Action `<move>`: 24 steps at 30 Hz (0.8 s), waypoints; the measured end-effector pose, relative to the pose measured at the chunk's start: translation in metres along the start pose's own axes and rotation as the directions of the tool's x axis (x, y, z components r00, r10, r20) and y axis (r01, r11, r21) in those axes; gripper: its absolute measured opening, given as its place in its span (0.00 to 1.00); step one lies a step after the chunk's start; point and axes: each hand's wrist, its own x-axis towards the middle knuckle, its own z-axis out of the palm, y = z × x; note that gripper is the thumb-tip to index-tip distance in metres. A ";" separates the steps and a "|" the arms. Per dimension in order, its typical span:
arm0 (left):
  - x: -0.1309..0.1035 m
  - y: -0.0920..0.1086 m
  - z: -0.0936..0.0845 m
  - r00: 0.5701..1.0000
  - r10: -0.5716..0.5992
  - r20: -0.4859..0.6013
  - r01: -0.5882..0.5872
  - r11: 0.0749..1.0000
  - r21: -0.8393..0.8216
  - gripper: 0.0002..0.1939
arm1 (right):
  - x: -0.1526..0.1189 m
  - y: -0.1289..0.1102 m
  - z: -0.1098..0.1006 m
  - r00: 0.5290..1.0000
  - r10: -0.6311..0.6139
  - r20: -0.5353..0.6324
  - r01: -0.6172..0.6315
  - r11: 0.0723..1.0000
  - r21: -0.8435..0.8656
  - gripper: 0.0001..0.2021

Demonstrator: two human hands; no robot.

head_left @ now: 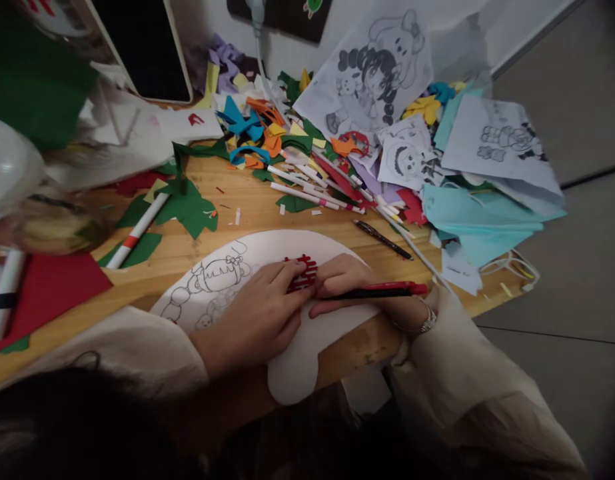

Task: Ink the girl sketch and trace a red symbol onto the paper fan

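White paper shape (332, 327), rounded far edge, tab at near end, on wood surface (262, 217); line dwg (218, 272) at its L end, partly hidden by L hand (267, 310). That hand's flat, fingers out, on red slotted cut-out (310, 271). R hand (344, 277) grips blk/red pen (377, 292). Beyond: blk pen (384, 240), white markers (304, 196), colored scraps (247, 123) etc.

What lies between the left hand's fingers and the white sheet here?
A red cut-out, partly covered by the left hand, lies there on the white sheet, as the head view shows.
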 end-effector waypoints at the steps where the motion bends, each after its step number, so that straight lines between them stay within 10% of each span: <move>1: 0.000 0.000 0.000 1.000 0.001 0.000 -0.001 1.000 -0.001 0.20 | 0.000 -0.004 -0.002 0.999 0.026 0.021 -0.025 1.000 -0.014 0.19; 11: -0.001 -0.001 0.001 1.000 0.002 0.006 -0.002 1.000 0.005 0.20 | -0.002 -0.012 0.005 0.995 -0.082 -0.063 0.068 0.978 -0.195 0.19; 18: 0.001 -0.002 -0.002 1.000 0.013 0.007 -0.013 0.999 0.035 0.20 | -0.005 -0.003 0.005 0.921 0.020 -0.388 0.052 0.984 0.173 0.14; 21: 0.001 -0.004 -0.003 0.999 0.027 0.023 -0.028 0.997 0.072 0.22 | -0.006 0.002 0.003 0.852 0.180 -0.491 -0.084 0.974 0.211 0.19; 24: 0.002 -0.006 -0.004 0.998 0.060 0.035 -0.064 0.991 0.116 0.21 | -0.003 -0.006 -0.004 0.890 0.289 -0.354 -0.248 0.956 0.156 0.20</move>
